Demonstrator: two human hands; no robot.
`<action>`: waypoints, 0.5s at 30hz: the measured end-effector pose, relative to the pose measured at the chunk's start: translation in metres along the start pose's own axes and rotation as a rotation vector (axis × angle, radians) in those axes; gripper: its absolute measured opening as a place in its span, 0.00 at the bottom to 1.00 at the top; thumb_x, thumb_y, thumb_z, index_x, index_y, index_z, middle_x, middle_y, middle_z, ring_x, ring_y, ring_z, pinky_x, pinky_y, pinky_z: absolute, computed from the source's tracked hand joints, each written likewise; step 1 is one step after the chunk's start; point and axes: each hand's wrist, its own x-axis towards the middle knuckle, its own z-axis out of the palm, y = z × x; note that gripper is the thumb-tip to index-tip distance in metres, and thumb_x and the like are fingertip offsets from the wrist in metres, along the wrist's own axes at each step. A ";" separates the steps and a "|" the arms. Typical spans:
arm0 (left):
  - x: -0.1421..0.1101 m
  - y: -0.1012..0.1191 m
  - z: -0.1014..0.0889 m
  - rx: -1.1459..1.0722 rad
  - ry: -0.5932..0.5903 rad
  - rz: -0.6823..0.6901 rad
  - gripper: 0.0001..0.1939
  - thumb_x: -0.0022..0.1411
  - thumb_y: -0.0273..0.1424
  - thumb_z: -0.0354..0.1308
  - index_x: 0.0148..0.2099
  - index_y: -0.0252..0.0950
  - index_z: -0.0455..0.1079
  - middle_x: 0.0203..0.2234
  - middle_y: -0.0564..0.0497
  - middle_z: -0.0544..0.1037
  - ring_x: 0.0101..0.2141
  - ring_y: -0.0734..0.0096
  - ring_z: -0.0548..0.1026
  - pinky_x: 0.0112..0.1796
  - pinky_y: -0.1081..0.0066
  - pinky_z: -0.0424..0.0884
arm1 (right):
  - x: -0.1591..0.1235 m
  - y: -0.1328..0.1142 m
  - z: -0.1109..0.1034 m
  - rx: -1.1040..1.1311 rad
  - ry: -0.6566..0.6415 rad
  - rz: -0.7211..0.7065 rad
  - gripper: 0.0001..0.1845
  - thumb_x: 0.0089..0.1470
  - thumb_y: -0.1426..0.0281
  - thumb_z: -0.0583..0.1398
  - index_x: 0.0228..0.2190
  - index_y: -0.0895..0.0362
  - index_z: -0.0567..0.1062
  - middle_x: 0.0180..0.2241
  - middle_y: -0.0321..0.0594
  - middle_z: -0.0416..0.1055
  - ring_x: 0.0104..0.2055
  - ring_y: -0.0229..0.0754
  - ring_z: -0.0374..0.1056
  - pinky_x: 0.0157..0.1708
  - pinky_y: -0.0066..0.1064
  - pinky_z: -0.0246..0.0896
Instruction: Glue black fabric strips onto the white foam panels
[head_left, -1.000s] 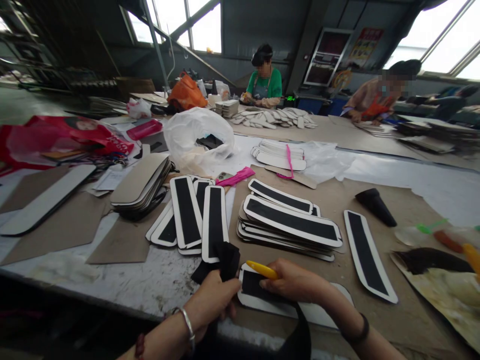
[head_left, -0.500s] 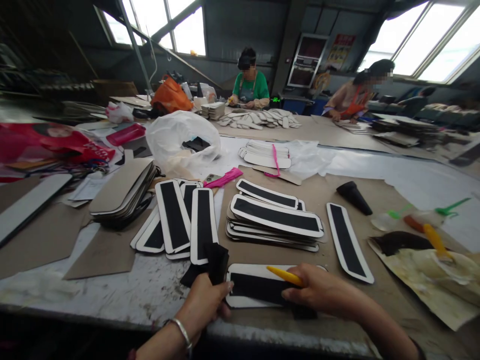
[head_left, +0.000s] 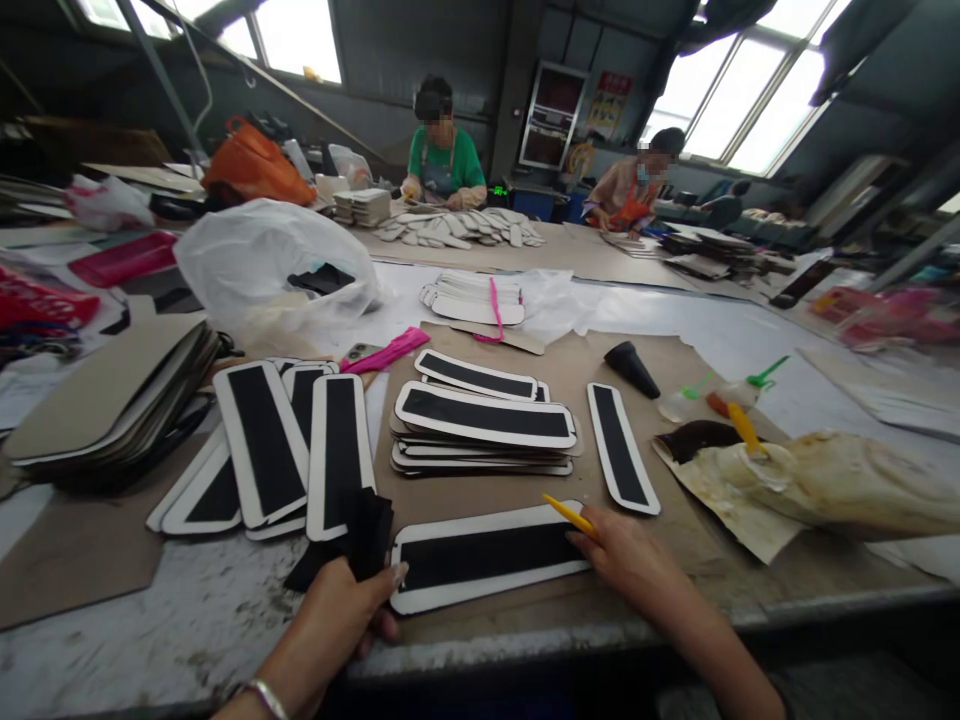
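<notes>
In front of me lies a white, rounded panel [head_left: 427,599] with a black strip [head_left: 487,552] along its middle. My left hand [head_left: 330,610] is closed on a bunch of black fabric strips [head_left: 370,530], its thumb at the panel's left end. My right hand [head_left: 630,560] grips a yellow pointed stick [head_left: 571,516], and its fingertips touch the strip's right end, which they partly hide. Just behind is a stack of similar panels [head_left: 484,415]. More black-striped panels [head_left: 339,455] overlap to the left, and a single one [head_left: 621,448] lies to the right.
A black cone [head_left: 632,368] and green-tipped bottles [head_left: 742,392] stand at right, near a stained glue container [head_left: 772,470] with a yellow handle. At left are a pile of grey boards [head_left: 112,390] and a white plastic bag [head_left: 262,260]. Two people work across the table.
The view has turned right. My right hand has moved toward the panel's right end, and the strip now lies along the panel there. My left hand still holds the black strips.
</notes>
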 end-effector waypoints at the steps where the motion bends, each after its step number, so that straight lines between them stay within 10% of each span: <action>1: 0.000 0.000 0.000 0.001 0.002 0.006 0.20 0.39 0.48 0.56 0.19 0.34 0.62 0.05 0.48 0.68 0.07 0.81 0.54 0.15 0.75 0.43 | 0.001 0.000 -0.001 -0.011 0.000 0.004 0.11 0.54 0.69 0.51 0.36 0.58 0.70 0.35 0.48 0.73 0.41 0.54 0.69 0.36 0.37 0.58; 15: -0.003 0.003 -0.001 0.007 -0.008 -0.004 0.19 0.40 0.47 0.57 0.20 0.34 0.63 0.06 0.49 0.69 0.07 0.80 0.56 0.15 0.76 0.45 | 0.014 0.000 -0.006 -0.066 -0.045 -0.014 0.11 0.53 0.69 0.53 0.37 0.58 0.72 0.36 0.50 0.74 0.42 0.54 0.69 0.37 0.37 0.59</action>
